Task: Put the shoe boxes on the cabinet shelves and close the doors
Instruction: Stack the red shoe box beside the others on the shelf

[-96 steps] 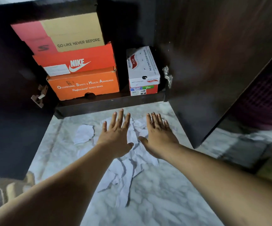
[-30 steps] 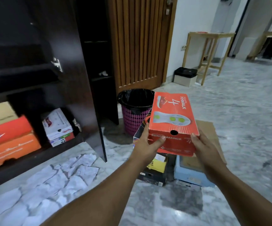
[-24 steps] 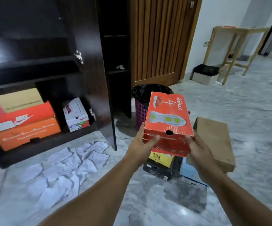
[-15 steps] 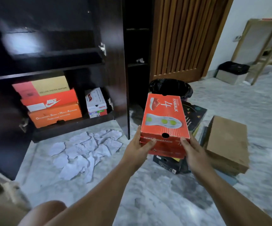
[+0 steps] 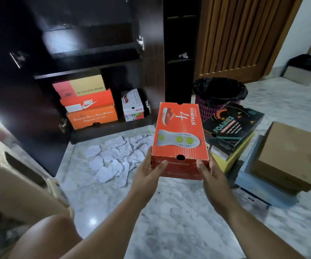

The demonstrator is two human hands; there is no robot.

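Observation:
An orange GoWalk shoe box [image 5: 179,135] is held above the marble floor, its near end gripped by my left hand [image 5: 149,171] and my right hand [image 5: 209,171], thumbs on its front face. The dark cabinet [image 5: 87,53] stands open ahead at the left. Its bottom shelf [image 5: 109,128] carries a stack of three boxes, an orange safety box [image 5: 93,117], a Nike box [image 5: 87,100] and a tan box [image 5: 80,86], with a small white box [image 5: 132,104] beside them. On the floor at the right lie a black Foamies box [image 5: 233,129] and a brown box [image 5: 289,154].
Crumpled white paper [image 5: 117,156] lies on the floor before the shelf. A purple bin with a black liner [image 5: 220,92] stands by the open right cabinet door [image 5: 154,53]. The left door [image 5: 5,71] is open too. My knee [image 5: 44,238] shows at the bottom left.
Both hands went from empty by the shelf to holding the orange box taken from the floor pile. My view has swung left, bringing the cabinet towards the centre.

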